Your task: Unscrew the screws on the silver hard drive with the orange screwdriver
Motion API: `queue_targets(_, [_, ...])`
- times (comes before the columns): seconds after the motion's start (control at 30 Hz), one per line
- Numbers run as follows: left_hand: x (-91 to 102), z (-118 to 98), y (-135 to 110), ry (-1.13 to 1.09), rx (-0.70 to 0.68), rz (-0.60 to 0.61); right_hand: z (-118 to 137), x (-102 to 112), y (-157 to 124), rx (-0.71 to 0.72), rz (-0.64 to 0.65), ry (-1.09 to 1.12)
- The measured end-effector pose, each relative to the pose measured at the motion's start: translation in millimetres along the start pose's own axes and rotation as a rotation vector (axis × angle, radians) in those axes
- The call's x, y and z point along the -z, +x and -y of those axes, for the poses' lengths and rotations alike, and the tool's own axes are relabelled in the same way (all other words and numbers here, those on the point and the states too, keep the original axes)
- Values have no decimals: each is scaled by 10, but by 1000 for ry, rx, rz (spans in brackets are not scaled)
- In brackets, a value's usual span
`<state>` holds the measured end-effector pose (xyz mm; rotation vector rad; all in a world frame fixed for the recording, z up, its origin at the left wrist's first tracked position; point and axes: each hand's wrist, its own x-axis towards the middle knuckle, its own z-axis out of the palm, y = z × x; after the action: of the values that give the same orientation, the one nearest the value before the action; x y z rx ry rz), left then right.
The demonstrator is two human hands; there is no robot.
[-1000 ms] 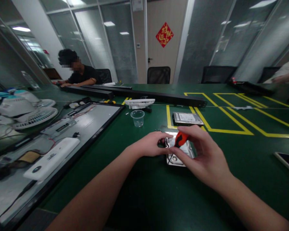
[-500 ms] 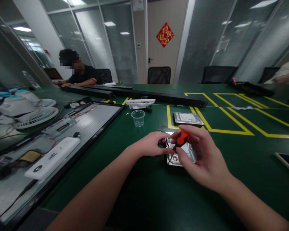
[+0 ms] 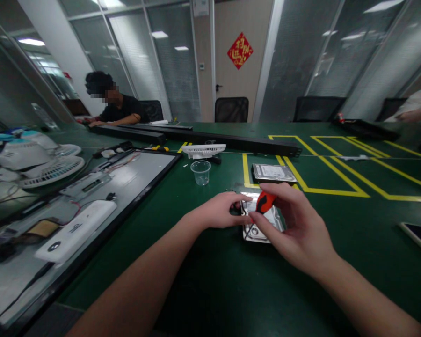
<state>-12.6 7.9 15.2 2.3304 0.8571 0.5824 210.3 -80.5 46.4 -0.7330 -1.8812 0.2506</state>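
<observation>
A silver hard drive (image 3: 263, 223) lies flat on the green table in front of me. My left hand (image 3: 220, 210) rests against its left edge, fingers curled on the casing. My right hand (image 3: 294, 224) pinches a small screwdriver with a red and black handle (image 3: 264, 202), tip angled down onto the drive's near left corner. A second hard drive (image 3: 272, 172), label up, lies just beyond on the yellow tape lines.
A clear plastic cup (image 3: 200, 172) and a white fan grille (image 3: 203, 150) stand beyond my left hand. A large opened panel (image 3: 101, 187) with white parts fills the left. Long black bars (image 3: 231, 140) cross the table. A person (image 3: 115, 107) sits far left.
My right hand has rolled the screwdriver handle slightly between its fingers, staying over the drive. My left hand has stayed where it was.
</observation>
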Motion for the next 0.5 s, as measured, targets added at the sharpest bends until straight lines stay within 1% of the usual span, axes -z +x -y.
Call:
queue_targets(0.13, [-11, 10, 1, -2, 14, -3, 24, 10, -2, 0, 19, 49])
queue_targets(0.33, [7, -15, 2, 40, 3, -10, 17, 21, -24, -53, 53, 104])
queue_targets(0.5, [13, -8, 0, 30, -8, -8, -8, 8, -16, -31, 19, 71])
